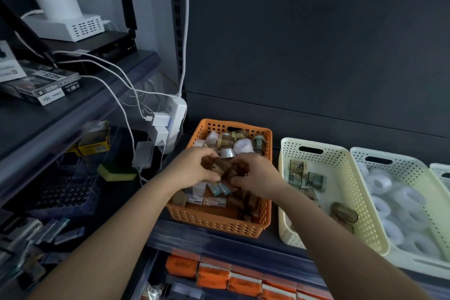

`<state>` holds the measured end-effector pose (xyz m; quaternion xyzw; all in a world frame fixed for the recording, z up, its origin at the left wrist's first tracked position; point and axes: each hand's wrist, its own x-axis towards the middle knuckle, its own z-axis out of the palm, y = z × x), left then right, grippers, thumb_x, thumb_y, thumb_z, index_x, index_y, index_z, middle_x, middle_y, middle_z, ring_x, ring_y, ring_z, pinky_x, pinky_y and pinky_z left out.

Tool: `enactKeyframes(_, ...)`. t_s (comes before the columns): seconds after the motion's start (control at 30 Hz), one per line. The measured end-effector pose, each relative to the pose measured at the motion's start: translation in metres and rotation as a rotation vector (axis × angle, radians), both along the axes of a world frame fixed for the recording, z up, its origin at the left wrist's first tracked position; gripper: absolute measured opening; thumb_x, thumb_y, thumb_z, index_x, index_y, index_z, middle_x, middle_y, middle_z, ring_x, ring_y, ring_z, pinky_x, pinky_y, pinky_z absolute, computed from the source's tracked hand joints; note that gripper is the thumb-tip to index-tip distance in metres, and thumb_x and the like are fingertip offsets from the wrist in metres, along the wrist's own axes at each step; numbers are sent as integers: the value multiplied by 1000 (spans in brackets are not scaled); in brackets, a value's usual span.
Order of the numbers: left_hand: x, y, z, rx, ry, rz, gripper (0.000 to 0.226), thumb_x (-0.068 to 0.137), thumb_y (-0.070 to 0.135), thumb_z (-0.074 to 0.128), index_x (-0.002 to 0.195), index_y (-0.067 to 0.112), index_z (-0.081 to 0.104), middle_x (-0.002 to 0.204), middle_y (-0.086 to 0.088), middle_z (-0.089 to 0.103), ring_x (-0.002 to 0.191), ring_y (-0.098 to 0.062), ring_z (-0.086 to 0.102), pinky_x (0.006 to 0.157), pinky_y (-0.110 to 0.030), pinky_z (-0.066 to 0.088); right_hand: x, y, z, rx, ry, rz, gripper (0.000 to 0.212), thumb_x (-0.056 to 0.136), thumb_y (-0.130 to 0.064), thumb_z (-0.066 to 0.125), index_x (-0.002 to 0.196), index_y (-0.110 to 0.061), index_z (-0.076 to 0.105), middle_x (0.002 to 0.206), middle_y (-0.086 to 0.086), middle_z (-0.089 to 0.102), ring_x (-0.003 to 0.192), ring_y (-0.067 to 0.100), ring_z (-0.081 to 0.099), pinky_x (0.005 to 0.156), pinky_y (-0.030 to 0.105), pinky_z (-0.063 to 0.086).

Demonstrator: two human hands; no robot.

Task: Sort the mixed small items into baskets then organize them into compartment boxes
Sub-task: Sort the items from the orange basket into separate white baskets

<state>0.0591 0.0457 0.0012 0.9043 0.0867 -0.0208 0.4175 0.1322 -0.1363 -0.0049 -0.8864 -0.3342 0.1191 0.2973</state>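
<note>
An orange perforated basket (214,223) sits on the dark shelf, filled with mixed small items: brown tape rolls, white rolls and small boxes. My left hand (192,168) and my right hand (258,175) are both inside it, fingers curled round a cluster of brown tape rolls (222,168) between them. To the right stands a cream basket (365,204) with a few patterned tape rolls (305,176). Further right, a white basket (428,182) holds several white rolls (399,204).
A white power strip (174,117) with plugs and cables hangs left of the orange basket. A yellow-green sponge (117,172) lies on the left rack. Orange packets (211,275) fill a drawer below the shelf edge. A dark panel backs the shelf.
</note>
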Motion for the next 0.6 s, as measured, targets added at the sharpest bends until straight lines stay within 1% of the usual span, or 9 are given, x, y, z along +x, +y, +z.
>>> enactKeyframes(0.07,7,-12,4,-14,-62,13,41,73,23,82,109,32,64,106,20,59,102,-5,58,86,-25,45,1,-13,5,88,-70,-113,38,78,-24,72,115,-25,62,108,-6,60,102,14,58,79,24,45)
enactKeyframes(0.13,16,-28,8,-25,-147,53,47,74,28,81,115,33,59,104,24,53,99,0,53,81,-21,41,3,-29,10,181,-109,-234,44,77,-25,74,119,-24,60,107,-5,62,97,13,59,82,29,50)
enactKeyframes(0.2,25,-49,11,-52,-233,76,44,73,32,81,107,33,53,98,24,51,90,7,48,74,-18,38,3,-46,14,256,-129,-357,45,75,-27,76,117,-24,58,98,-8,63,89,12,61,78,31,51)
enactKeyframes(0.27,33,-74,10,-48,-262,35,41,74,35,80,103,33,51,96,22,52,87,9,47,69,-15,35,4,-67,14,273,-145,-472,46,76,-28,76,117,-23,56,95,-10,63,84,13,64,75,32,52)
enactKeyframes(0.37,46,-110,6,-24,-256,-71,40,74,34,80,104,31,53,97,17,55,90,-2,54,69,-15,40,6,-98,10,193,-187,-597,41,79,-27,73,116,-22,55,101,-5,66,88,17,64,77,36,53)
enactKeyframes(0.43,54,-133,2,51,-250,-131,40,76,34,79,108,30,55,100,14,59,94,-8,57,76,-24,48,7,-120,4,116,-191,-644,38,81,-25,71,115,-22,56,103,-2,68,89,17,62,74,31,50)
enactKeyframes(0.47,57,-143,-1,101,-257,-165,41,77,32,78,111,28,56,106,11,61,98,-10,57,80,-28,48,8,-128,1,73,-194,-658,37,81,-25,71,115,-22,56,104,-2,68,87,17,61,71,27,45)
enactKeyframes(0.53,64,-164,-7,217,-297,-245,43,79,30,76,117,23,58,118,7,61,107,-14,57,82,-26,44,9,-147,-5,-18,-205,-685,33,82,-26,70,112,-22,58,100,-2,68,86,19,60,66,25,38)
enactKeyframes(0.6,68,-181,-15,332,-330,-317,41,81,26,74,118,17,60,120,4,60,109,-16,57,81,-23,40,11,-161,-10,-99,-200,-698,25,83,-30,68,106,-23,60,91,-2,67,81,20,60,61,25,37)
